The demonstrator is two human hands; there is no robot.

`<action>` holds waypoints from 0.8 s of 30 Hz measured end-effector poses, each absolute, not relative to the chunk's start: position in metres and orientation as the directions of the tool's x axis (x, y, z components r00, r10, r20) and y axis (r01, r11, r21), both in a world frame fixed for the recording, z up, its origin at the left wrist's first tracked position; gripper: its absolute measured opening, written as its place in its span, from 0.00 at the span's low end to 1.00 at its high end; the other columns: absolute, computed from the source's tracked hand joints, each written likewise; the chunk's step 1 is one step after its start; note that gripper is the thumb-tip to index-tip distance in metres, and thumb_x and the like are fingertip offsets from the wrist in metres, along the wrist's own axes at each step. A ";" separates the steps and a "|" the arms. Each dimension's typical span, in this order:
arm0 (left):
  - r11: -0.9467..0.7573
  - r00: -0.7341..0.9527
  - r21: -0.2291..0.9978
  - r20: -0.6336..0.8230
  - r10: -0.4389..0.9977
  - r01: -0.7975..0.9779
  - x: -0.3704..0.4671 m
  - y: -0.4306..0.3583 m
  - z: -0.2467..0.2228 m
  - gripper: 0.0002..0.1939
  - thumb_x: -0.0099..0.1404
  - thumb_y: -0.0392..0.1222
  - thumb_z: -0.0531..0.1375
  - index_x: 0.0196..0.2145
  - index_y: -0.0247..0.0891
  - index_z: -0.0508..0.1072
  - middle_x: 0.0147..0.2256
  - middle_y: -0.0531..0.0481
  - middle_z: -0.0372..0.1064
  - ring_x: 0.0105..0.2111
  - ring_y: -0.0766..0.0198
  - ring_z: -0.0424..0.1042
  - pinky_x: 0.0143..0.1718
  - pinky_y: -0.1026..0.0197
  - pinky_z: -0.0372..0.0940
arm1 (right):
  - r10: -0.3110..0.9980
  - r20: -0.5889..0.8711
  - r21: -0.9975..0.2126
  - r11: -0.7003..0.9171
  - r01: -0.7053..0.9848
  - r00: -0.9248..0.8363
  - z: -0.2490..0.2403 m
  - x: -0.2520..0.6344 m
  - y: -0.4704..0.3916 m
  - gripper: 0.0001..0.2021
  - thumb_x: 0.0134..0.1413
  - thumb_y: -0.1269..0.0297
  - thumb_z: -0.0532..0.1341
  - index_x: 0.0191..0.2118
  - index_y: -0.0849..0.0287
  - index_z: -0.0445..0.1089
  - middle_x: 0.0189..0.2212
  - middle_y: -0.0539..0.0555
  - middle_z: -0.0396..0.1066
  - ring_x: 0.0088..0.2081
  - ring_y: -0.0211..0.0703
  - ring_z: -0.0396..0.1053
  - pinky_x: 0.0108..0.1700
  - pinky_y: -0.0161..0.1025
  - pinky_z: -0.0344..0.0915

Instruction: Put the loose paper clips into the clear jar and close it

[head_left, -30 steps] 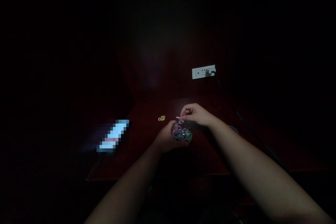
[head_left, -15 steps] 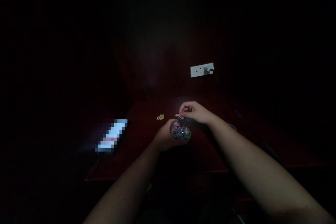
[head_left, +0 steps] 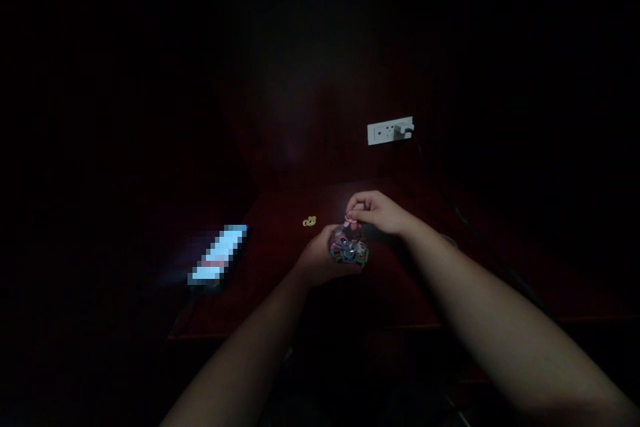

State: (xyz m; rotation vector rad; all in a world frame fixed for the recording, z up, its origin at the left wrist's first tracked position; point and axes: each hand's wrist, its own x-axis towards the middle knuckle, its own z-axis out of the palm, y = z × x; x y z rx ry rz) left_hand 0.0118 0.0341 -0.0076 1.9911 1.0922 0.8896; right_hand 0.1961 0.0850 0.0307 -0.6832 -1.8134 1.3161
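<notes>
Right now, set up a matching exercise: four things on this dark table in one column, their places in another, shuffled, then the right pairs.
Things:
1. lit phone
2. wall socket
3. yellow bands
4. colourful bands

Places:
A. cupped in the left hand
B. loose on the table, just left of the hands
C. on the wall behind, with a plug in it
D. far left on the table

Pairs: 1-D, 2-C, 3-B, 4-A

The right hand pinches a pink band above that pile.
</notes>
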 end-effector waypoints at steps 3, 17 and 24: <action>-0.407 0.419 0.824 0.233 0.878 0.394 0.012 0.033 -0.006 0.41 0.37 0.44 0.71 0.49 0.39 0.60 0.45 0.46 0.67 0.43 0.56 0.68 0.43 0.55 0.64 | 0.772 0.257 -0.946 0.324 0.012 -0.581 0.030 0.197 0.085 0.07 0.47 0.64 0.61 0.29 0.63 0.64 0.17 0.47 0.68 0.18 0.31 0.63 0.23 0.31 0.58; -0.434 0.444 0.823 0.255 0.859 0.366 0.012 0.035 -0.010 0.43 0.35 0.44 0.71 0.50 0.38 0.60 0.47 0.43 0.66 0.45 0.53 0.67 0.44 0.52 0.62 | 0.785 0.250 -0.928 0.361 0.091 -0.567 0.029 0.195 0.085 0.11 0.45 0.59 0.61 0.30 0.63 0.66 0.16 0.45 0.63 0.18 0.29 0.58 0.21 0.30 0.53; -0.415 0.401 0.785 0.233 0.886 0.460 0.010 0.036 -0.013 0.45 0.33 0.51 0.70 0.50 0.40 0.60 0.46 0.44 0.66 0.45 0.52 0.67 0.44 0.52 0.63 | 0.775 0.275 -0.882 0.438 0.171 -0.568 0.030 0.193 0.079 0.11 0.46 0.59 0.60 0.28 0.62 0.64 0.16 0.45 0.61 0.18 0.29 0.56 0.21 0.30 0.51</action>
